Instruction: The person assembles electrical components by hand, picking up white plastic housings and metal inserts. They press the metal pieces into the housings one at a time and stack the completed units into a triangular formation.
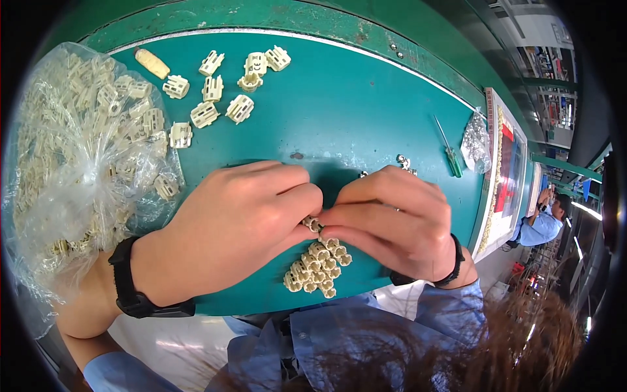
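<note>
My left hand (251,212) pinches a small cream plastic connector housing (312,224) between thumb and fingers, above the green mat. Right against it, the closed fingertips of my right hand (395,219) meet the housing's end; whatever they hold is hidden. Below my fingers a tight cluster of similar cream housings (319,266) stands near the mat's front edge, their round openings showing. Small shiny metal parts (403,161) lie just beyond my right hand, partly covered by it.
A clear plastic bag (98,144) full of cream housings fills the left side. Several loose housings (204,114) and a beige cylindrical piece (152,63) lie at the far left. A green-handled screwdriver (452,160) and a small bag of metal parts (476,144) lie at right.
</note>
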The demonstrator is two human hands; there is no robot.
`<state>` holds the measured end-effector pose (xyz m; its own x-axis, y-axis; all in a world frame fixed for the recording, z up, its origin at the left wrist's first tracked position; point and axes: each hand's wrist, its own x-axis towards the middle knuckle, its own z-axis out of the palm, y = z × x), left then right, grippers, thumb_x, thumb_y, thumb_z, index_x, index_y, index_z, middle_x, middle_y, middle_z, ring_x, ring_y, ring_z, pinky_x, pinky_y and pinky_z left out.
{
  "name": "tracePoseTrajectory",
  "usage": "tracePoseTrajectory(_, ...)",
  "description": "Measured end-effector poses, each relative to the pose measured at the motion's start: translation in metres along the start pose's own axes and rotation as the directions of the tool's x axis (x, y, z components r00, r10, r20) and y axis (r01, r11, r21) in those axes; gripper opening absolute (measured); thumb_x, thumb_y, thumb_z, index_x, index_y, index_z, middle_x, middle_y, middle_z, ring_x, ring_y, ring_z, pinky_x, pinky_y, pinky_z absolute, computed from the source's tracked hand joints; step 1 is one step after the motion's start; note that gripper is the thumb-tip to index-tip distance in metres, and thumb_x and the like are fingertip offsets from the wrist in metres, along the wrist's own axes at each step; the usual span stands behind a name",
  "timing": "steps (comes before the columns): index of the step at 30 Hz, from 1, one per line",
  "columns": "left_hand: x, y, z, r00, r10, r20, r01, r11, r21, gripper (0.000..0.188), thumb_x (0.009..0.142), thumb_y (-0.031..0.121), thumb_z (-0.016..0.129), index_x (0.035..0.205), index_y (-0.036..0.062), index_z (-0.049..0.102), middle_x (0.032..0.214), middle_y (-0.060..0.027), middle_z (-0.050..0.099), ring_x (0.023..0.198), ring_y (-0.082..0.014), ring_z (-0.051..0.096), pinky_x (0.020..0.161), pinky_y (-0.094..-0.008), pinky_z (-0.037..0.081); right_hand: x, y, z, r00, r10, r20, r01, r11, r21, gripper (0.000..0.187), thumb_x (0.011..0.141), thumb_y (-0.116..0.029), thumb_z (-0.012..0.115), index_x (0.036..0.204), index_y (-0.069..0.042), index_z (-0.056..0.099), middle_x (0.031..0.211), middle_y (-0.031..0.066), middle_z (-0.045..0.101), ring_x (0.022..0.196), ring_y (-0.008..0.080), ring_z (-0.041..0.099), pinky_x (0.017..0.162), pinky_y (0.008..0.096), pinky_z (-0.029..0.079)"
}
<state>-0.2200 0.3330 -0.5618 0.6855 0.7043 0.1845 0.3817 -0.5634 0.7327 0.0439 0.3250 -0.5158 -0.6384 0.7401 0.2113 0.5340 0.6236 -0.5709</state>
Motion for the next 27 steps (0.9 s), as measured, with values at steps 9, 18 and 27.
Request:
tracePoseTrajectory(9, 0.021, 0.024, -0.026, 0.989, 0.082, 0.121, -0.079, 0.996, -0.028, 0.032, 0.084, 0.011, 0.094, 0.114, 0.0097, 0.084, 0.101, -0.0048, 0.075, 0.091, -0.0289, 0.075, 0.079, -0.0423, 0.063, -0.008, 0.028, -0.053, 0.989, 0.094, 0.118, -0.091, 0.995, -0.029, 0.022, 0.083, -0.006, 0.096, 0.103, -0.008, 0.088, 0.102, 0.0069, 0.079, 0.092, 0.0292, 0.076, 0.077, 0.0416, 0.061)
tracePoseTrajectory(18, 0.052, 0.086, -0.073, 0.998, -0.051, 0.034, 0.039, 0.956, 0.291, 0.042, 0.083, 0.006, 0.093, 0.123, 0.0110, 0.080, 0.109, -0.0059, 0.075, 0.096, -0.0300, 0.074, 0.084, -0.0434, 0.063, -0.021, 0.015, -0.099, 0.972, 0.132, 0.195, -0.152, 0.984, 0.093, 0.020, 0.089, -0.002, 0.091, 0.108, -0.006, 0.086, 0.103, 0.0094, 0.079, 0.093, 0.0321, 0.076, 0.080, 0.0427, 0.062)
tracePoseTrajectory(27, 0.060, 0.094, -0.070, 0.957, -0.092, -0.277, 0.252, 0.741, 0.623, 0.048, 0.087, 0.012, 0.094, 0.131, 0.0132, 0.075, 0.108, -0.0041, 0.074, 0.095, -0.0285, 0.072, 0.080, -0.0413, 0.059, -0.032, 0.005, -0.133, 0.978, 0.116, 0.175, -0.146, 0.975, 0.168, 0.017, 0.094, -0.002, 0.090, 0.111, -0.001, 0.088, 0.100, 0.0124, 0.081, 0.088, 0.0320, 0.078, 0.077, 0.0412, 0.062)
